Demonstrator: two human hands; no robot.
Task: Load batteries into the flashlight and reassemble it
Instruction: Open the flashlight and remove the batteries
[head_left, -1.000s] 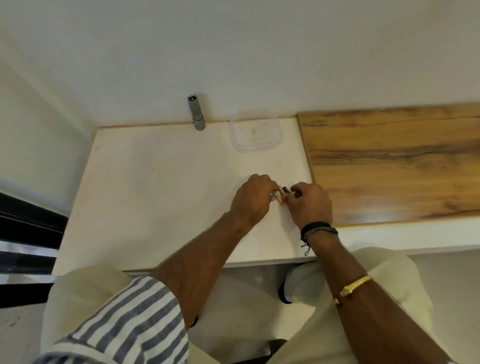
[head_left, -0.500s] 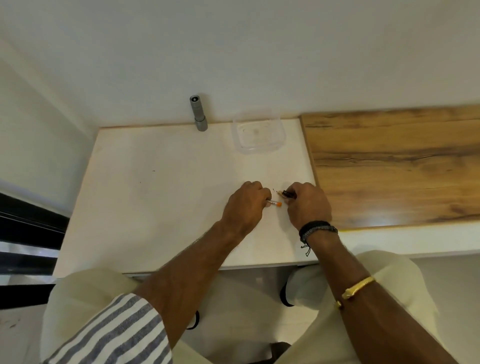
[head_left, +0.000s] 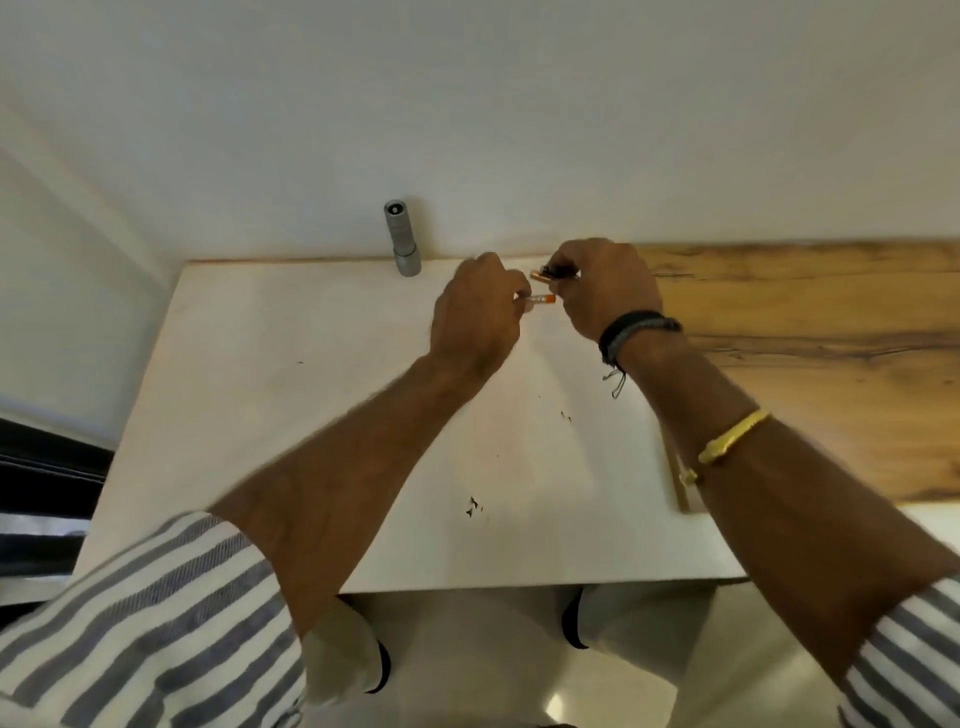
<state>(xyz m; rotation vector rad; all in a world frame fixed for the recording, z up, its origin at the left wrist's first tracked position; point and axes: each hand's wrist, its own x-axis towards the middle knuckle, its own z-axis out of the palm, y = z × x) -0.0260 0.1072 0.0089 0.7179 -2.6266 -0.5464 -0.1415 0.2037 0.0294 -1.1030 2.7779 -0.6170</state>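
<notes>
A grey flashlight body (head_left: 401, 239) stands upright at the back edge of the white table (head_left: 311, 415), against the wall. My left hand (head_left: 475, 317) pinches a small battery with an orange end (head_left: 541, 299), held level above the table. My right hand (head_left: 605, 291) is closed on a small black battery holder (head_left: 558, 270) with a copper-tipped battery (head_left: 540, 277) sticking out of it toward the left. Both hands are close together, just right of the flashlight body. The plastic container seen earlier is hidden behind my hands.
A wooden board (head_left: 810, 364) lies to the right of the white table and reaches the wall. Small dark specks (head_left: 474, 506) mark the table's middle. My knees show below the table's front edge.
Both hands have lifted from the table and moved away from me toward the back edge, still holding the battery and the holder. The view has shifted and the hands now cover the clear container.
</notes>
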